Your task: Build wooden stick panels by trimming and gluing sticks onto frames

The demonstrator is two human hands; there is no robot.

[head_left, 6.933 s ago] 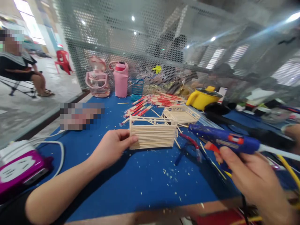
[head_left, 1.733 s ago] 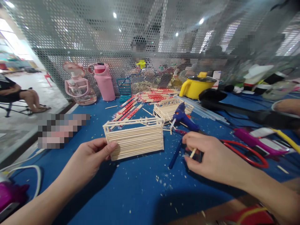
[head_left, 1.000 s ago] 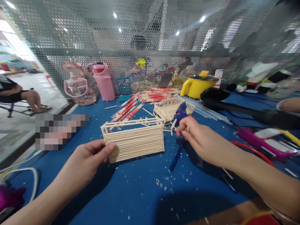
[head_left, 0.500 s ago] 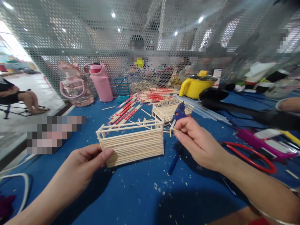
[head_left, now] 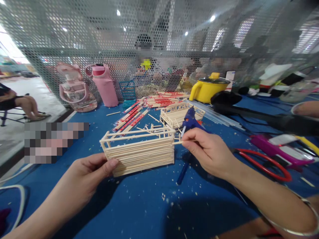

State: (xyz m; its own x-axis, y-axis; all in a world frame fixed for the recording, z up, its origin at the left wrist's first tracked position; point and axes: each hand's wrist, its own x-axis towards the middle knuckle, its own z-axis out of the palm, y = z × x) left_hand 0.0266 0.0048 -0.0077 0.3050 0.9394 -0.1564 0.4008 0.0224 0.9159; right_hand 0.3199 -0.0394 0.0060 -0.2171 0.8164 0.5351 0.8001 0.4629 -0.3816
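My left hand (head_left: 91, 174) grips the left end of a small box frame built of wooden sticks (head_left: 142, 154), thumb on its slatted front face. The frame is tilted, and its upper rails stand above the slats. My right hand (head_left: 209, 152) pinches a short wooden stick (head_left: 177, 143) between thumb and fingertips. That stick's left tip is at the frame's right end; whether it touches I cannot tell. Just behind my right hand stands a blue glue gun (head_left: 190, 118), partly hidden by the fingers. A second stick frame (head_left: 181, 116) rests farther back.
Packaged chopsticks (head_left: 132, 116) and loose stick pieces lie behind the frame. A yellow pot (head_left: 209, 89), pink bottle (head_left: 106, 86) and clear jug (head_left: 77, 96) line the perforated screen. At right are red-handled pliers (head_left: 264, 162), a purple tool (head_left: 279, 149) and a black-sleeved arm-like object (head_left: 261, 116).
My right hand has moved slightly left, and the stick in it now points sideways at the frame's upper right corner. My left hand still holds the frame in place.
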